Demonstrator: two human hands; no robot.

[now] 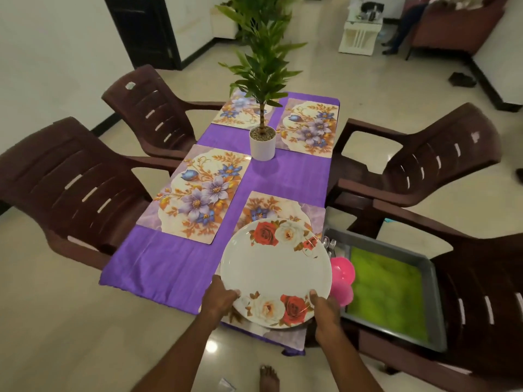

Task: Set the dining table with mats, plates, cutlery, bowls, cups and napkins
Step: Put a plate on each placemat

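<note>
Head view: a wide-angle look forward and down over a small dining table, with two bare forearms reaching in from the bottom of the frame.
Plate [276, 274]: a large white plate with red and cream roses, in the lower centre of the frame, held over the near right place mat and hiding much of it.
Left hand [219, 299]: grips the plate's near left rim, fingers curled at the edge.
Right hand [325, 309]: grips the plate's near right rim, thumb on top of the rim.
Near right mat [285, 209]: floral, only its far part showing beyond the plate.
Near left mat [198, 193]: floral with purple and blue flowers, left of centre, lying flat.
Far left mat [240, 111]: upper centre, partly behind the plant.
Far right mat [310, 125]: just right of the plant, lying flat.
Tablecloth [169, 264]: purple, covering the table under all four mats.
Plant [262, 142]: leafy green plant in a white pot, standing upright in the middle of the table between the mats.
Tray [430, 275]: grey metal tray with a green lining, lower right, resting on a chair seat beside the table.
Pink bowls [342, 281]: bright pink, at the tray's left edge, just right of the plate.
Cutlery [329, 244]: metal pieces at the tray's far left corner, too small to tell apart.
Chairs [70, 188]: dark brown plastic, two on the left and two on the right.
</note>
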